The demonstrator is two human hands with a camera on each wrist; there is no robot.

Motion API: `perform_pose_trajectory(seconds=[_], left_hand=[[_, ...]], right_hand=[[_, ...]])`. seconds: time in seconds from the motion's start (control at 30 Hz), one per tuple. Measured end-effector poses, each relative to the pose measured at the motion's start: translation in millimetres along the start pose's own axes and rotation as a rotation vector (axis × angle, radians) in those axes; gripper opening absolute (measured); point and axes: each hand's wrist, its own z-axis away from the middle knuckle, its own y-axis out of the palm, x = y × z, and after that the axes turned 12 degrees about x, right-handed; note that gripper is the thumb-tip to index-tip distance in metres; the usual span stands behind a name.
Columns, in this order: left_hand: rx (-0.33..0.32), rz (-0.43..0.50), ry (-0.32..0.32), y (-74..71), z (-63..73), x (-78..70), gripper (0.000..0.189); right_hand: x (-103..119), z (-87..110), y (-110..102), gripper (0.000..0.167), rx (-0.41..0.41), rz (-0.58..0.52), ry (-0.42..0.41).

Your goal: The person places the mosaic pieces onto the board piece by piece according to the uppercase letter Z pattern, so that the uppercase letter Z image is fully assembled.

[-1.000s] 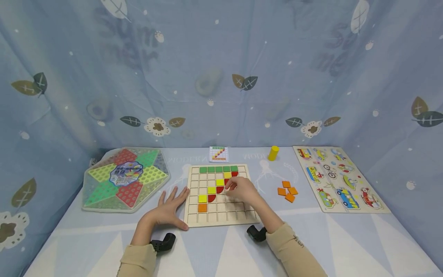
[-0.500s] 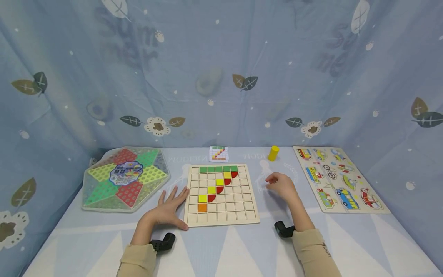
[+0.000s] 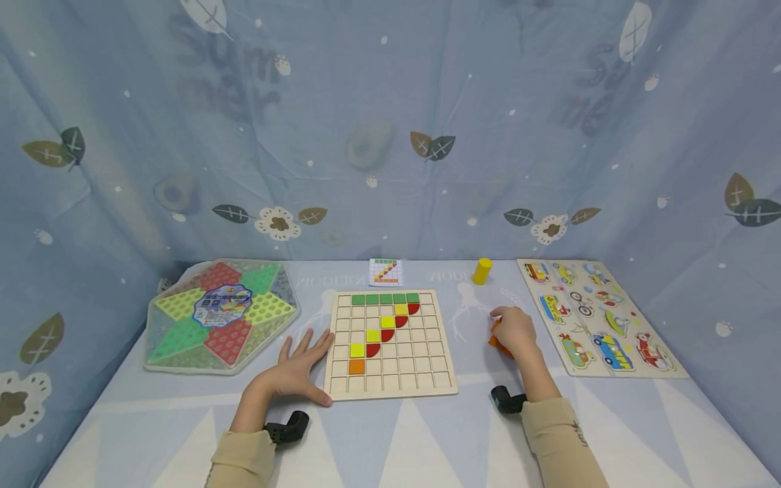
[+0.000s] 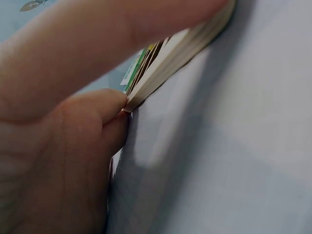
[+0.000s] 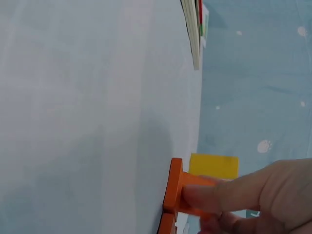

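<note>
A wooden grid board (image 3: 421, 366) lies in the middle of the table with green, yellow, red and orange pieces in its cells. My left hand (image 3: 295, 369) rests at the board's left edge with spread fingers, its thumb at the near left corner; the left wrist view shows the fingers touching the board's edge (image 4: 180, 58). To the right of the board, my right hand (image 3: 514, 330) pinches an orange square tile (image 5: 197, 179) between thumb and fingers. Other orange tiles (image 5: 173, 192) lie directly beside it, mostly hidden by the hand in the head view.
A small pattern card (image 3: 386, 272) lies behind the board. A yellow cylinder (image 3: 482, 271) stands at the back right. At the far right is a picture peg puzzle (image 3: 594, 318); on the left lies a hexagonal checkers board (image 3: 222, 318) in clear wrapping. A patterned curtain (image 3: 390, 135) hangs behind.
My right hand has moved from over the board rightward to the loose orange tiles and taken hold of one. My left hand has stayed at the board's edge.
</note>
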Motion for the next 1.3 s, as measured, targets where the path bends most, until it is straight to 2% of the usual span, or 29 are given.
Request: perform_pose_trajectory(seconds=[0.17, 0.3, 0.5, 0.63, 0.87, 1.07, 1.17, 1.3], left_hand=[[0.000, -0.001, -0.003, 0.9, 0.7, -0.3, 0.121], [0.001, 0.003, -0.005, 1.0, 0.7, -0.2, 0.122], [-0.002, 0.003, -0.003, 1.2, 0.1, -0.6, 0.121], [-0.004, 0.006, 0.005, 1.1, -0.2, -0.6, 0.121], [-0.003, 0.017, 0.014, -0.3, 0.0, -0.8, 0.121], [-0.004, 0.004, 0.005, -0.5, -0.1, -0.9, 0.121], [0.000, 0.002, 0.001, -0.6, 0.0, -0.9, 0.121], [0.003, 0.005, 0.006, -0.7, 0.1, -1.1, 0.122]], right_hand=[[7, 0.1, 3, 0.021, -0.014, -0.136, -0.022], [24, 3.8, 9, 0.023, 0.009, -0.281, -0.083], [55, 11.5, 21, 0.021, 0.152, -0.497, -0.204], [76, 13.9, 32, 0.018, 0.222, -0.552, -0.251], [108, 19.3, 54, 0.012, 0.301, -0.499, -0.346], [127, 23.6, 71, 0.007, 0.398, -0.388, -0.463], [135, 23.9, 80, 0.008, 0.424, -0.319, -0.476], [143, 24.5, 89, 0.011, 0.402, -0.239, -0.459]])
